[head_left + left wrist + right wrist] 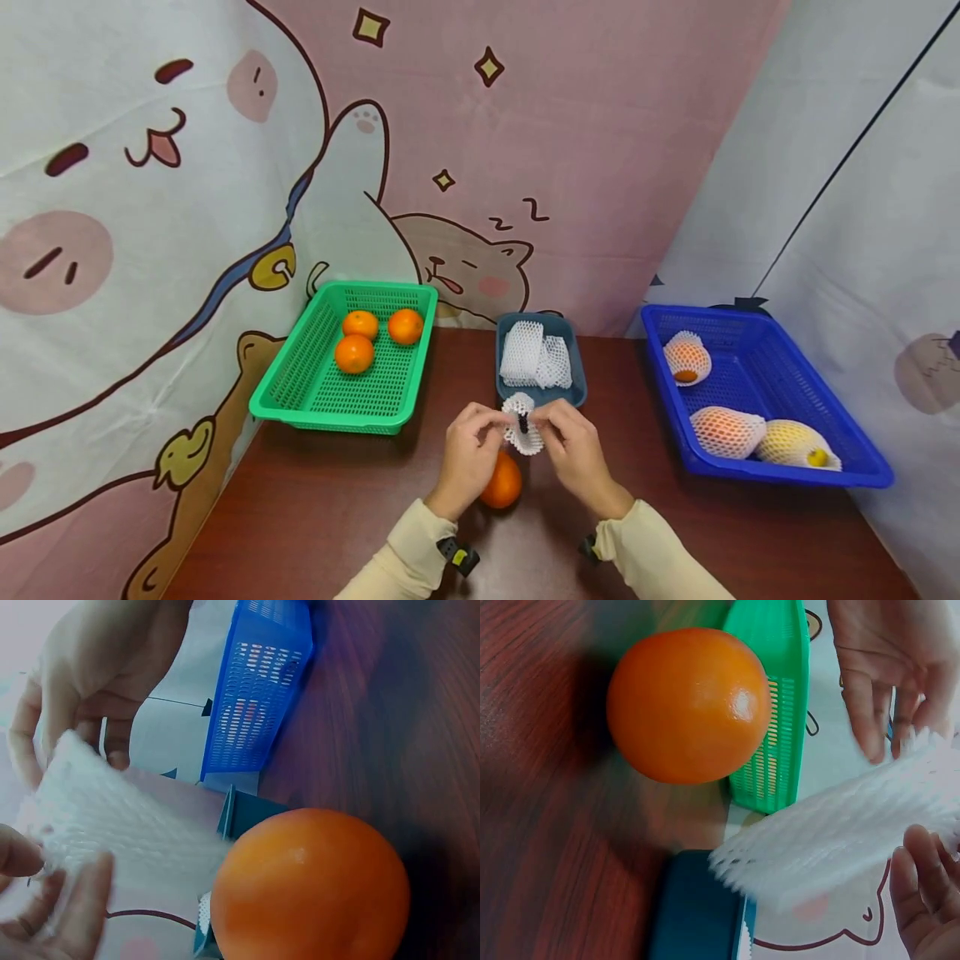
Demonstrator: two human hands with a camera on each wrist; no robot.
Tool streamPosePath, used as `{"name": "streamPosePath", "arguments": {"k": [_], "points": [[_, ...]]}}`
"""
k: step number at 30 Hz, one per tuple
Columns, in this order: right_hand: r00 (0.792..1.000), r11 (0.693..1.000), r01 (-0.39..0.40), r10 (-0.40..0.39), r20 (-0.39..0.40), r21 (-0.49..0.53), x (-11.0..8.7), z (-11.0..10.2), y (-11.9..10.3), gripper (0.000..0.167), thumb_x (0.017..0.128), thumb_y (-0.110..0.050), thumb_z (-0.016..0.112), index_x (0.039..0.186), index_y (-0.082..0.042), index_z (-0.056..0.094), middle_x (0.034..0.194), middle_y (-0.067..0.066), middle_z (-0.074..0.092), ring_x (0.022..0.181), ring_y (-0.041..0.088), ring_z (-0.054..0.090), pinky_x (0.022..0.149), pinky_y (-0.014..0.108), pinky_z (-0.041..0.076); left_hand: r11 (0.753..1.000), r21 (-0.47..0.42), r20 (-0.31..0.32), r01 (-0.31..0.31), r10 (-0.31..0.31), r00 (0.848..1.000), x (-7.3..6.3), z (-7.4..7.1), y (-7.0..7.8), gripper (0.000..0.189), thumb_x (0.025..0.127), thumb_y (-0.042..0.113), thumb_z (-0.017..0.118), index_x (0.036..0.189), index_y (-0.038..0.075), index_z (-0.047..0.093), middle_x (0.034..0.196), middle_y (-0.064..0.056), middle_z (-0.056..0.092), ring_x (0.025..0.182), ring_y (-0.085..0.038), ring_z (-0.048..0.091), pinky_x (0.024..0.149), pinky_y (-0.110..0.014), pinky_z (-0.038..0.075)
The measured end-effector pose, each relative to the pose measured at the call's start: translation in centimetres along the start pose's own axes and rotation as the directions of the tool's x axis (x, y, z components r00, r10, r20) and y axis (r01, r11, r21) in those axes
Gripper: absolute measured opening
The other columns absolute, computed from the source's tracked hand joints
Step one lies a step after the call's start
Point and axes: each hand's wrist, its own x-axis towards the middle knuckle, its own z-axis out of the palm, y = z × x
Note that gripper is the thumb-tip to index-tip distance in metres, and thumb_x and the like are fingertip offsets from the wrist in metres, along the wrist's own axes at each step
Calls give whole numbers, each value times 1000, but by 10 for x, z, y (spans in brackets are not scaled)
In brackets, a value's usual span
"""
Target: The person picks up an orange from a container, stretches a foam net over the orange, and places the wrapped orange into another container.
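In the head view a white foam net sleeve (525,440) is stretched between my two hands above the table. My left hand (471,454) pinches one edge of its mouth, and my right hand (579,454) pinches the opposite edge. The sleeve's mesh body (832,825) shows most clearly in the right wrist view, hanging away from the fingers. An orange (501,483) sits on the table just below the hands, partly covered by the left one. From the left wrist, this orange (311,889) appears large and unwrapped, apart from the sleeve.
A green basket (337,421) with several oranges stands at the left. Behind the hands, a small dark teal tray (577,367) holds more foam sleeves (522,350). The blue basket (787,475) at the right contains sleeved fruit (727,432). A printed cloth hangs behind.
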Motion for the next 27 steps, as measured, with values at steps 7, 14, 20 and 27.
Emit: {"name": "streamPosePath", "arguments": {"k": [7,14,20,27], "points": [[990,993,121,-121,79,1,-3,4,-1,27,85,13,61,91,-9,75,90,1,60,83,17,59,76,20,48,971,210,4,112,-115,993,5,5,5,9,89,23,70,93,15,71,91,0,61,76,-16,60,67,-30,51],[977,980,184,-174,120,-82,-3,2,2,22,95,2,54,95,-6,74,89,2,58,84,19,54,76,25,45,959,281,74,45,-68,995,10,2,3,17,83,0,71,96,11,74,96,-1,62,76,-14,59,66,-27,50],[998,980,-41,47,28,-195,-1,-3,5,26,83,13,59,97,-3,74,85,3,57,77,15,53,66,23,43,946,325,271,13,-106,957,9,-1,5,58,73,-12,62,126,12,66,116,-3,59,91,-18,59,71,-26,48],[922,922,-353,372,109,-159,0,-1,-1,5,88,-13,72,92,-10,72,106,7,61,83,16,62,68,33,55,946,325,362,-12,-112,925,8,4,6,74,70,-10,66,140,10,53,130,-2,54,111,-19,56,81,-29,48]]}}
